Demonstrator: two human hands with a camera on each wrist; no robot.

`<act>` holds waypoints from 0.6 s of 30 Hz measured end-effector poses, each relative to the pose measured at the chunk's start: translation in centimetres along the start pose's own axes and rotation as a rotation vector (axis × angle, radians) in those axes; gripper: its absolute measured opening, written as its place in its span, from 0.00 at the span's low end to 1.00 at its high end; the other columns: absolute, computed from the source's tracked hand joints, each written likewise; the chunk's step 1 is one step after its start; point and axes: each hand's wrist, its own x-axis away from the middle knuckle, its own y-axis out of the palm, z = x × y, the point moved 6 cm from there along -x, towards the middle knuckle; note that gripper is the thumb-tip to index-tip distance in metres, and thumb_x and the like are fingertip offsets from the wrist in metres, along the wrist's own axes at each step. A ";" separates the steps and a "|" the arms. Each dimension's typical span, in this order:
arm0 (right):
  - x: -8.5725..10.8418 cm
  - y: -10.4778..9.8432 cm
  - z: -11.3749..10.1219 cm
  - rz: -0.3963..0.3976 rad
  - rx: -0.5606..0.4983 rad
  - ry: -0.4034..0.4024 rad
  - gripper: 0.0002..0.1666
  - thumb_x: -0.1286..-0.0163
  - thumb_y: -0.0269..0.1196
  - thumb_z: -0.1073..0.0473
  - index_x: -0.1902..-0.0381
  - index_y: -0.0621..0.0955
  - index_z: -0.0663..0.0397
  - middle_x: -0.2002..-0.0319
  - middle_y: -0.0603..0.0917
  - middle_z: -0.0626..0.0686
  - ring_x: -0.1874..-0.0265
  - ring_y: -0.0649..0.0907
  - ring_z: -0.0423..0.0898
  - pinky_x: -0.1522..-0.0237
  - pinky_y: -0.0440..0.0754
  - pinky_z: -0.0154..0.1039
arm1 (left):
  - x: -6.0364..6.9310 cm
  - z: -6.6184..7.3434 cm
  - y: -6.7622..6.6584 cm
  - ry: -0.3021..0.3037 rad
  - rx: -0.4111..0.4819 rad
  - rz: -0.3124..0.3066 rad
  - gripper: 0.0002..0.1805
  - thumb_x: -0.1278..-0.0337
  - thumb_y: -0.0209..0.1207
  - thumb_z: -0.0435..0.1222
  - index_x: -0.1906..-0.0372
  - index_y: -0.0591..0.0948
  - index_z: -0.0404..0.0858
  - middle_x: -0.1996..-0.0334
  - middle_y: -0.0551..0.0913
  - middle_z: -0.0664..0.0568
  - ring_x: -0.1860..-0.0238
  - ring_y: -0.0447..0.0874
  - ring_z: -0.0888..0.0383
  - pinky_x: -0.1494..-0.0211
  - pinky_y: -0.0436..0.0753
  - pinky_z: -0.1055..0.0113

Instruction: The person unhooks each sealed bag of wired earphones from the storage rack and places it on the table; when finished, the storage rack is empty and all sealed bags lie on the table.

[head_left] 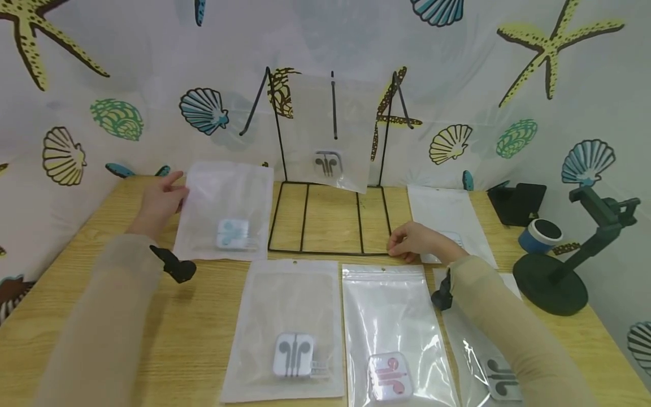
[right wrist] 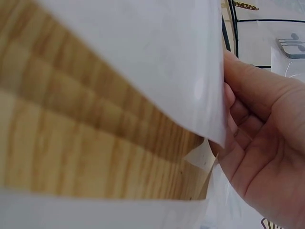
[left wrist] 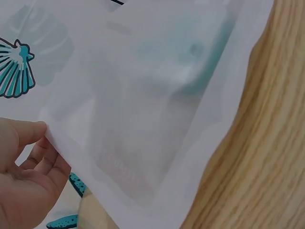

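My left hand (head_left: 157,203) pinches the left edge of a white zip pouch (head_left: 239,192), which tilts up at the back left and holds a case of light-blue earphones (head_left: 233,233). In the left wrist view, the thumb and fingers (left wrist: 35,157) grip the edge of this frosted pouch (left wrist: 138,119). A black wire rack (head_left: 330,252) stands in the middle, with a clear pouch of grey earphones (head_left: 330,107) hung on its central hook. My right hand (head_left: 419,240) curls its fingers at the rack's front right corner; a pouch hides its fingertips in the right wrist view.
In front lie a frosted pouch (head_left: 290,299) with grey earphones and a shiny pouch (head_left: 386,305) with pink ones. More pouches (head_left: 439,203) lie under and beyond my right arm. At right stand a dark stand (head_left: 549,282), a blue-and-white jar (head_left: 540,237) and a black holder (head_left: 519,202).
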 end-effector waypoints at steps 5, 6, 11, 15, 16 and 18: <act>-0.1 0.1 0.0 0.000 -0.003 0.004 0.06 0.38 0.64 0.62 0.67 0.81 0.61 0.76 0.76 0.51 0.79 0.76 0.44 0.73 0.81 0.37 | -0.4 -1.6 0.1 -0.065 0.011 0.005 0.27 0.33 0.45 0.37 0.30 0.59 0.40 0.37 0.64 0.41 0.50 0.70 0.58 0.48 0.74 0.68; -0.1 0.1 0.0 0.001 -0.001 0.006 0.06 0.38 0.64 0.62 0.67 0.81 0.61 0.76 0.76 0.51 0.79 0.76 0.44 0.74 0.81 0.37 | -0.4 -1.8 0.1 -0.072 0.011 0.000 0.26 0.32 0.44 0.37 0.31 0.61 0.39 0.36 0.63 0.41 0.49 0.69 0.56 0.46 0.73 0.66; -0.1 0.0 0.0 0.004 -0.002 0.013 0.07 0.38 0.64 0.62 0.66 0.81 0.61 0.76 0.76 0.51 0.79 0.76 0.43 0.74 0.81 0.37 | -0.1 -2.5 0.4 -0.065 -0.077 -0.119 0.25 0.32 0.42 0.38 0.34 0.65 0.32 0.34 0.58 0.37 0.40 0.59 0.46 0.39 0.65 0.56; 0.0 0.0 0.0 0.000 -0.006 0.005 0.07 0.38 0.64 0.62 0.66 0.81 0.62 0.76 0.76 0.51 0.79 0.76 0.43 0.73 0.81 0.37 | 0.0 -3.2 0.5 -0.060 -0.183 -0.188 0.26 0.38 0.41 0.33 0.35 0.64 0.29 0.34 0.55 0.33 0.41 0.56 0.43 0.43 0.64 0.55; 0.0 0.0 0.0 -0.001 -0.006 0.003 0.07 0.38 0.64 0.62 0.66 0.81 0.62 0.76 0.76 0.51 0.79 0.76 0.43 0.73 0.81 0.37 | -0.1 -3.4 0.4 -0.069 -0.198 -0.197 0.26 0.38 0.42 0.33 0.35 0.64 0.29 0.34 0.55 0.32 0.42 0.56 0.43 0.43 0.64 0.54; 0.0 0.0 0.1 -0.001 -0.004 0.001 0.08 0.38 0.64 0.62 0.66 0.81 0.62 0.76 0.76 0.51 0.79 0.76 0.43 0.73 0.81 0.37 | -0.1 -3.9 0.4 -0.086 -0.220 -0.214 0.26 0.39 0.42 0.32 0.36 0.64 0.27 0.35 0.55 0.31 0.42 0.55 0.41 0.42 0.63 0.52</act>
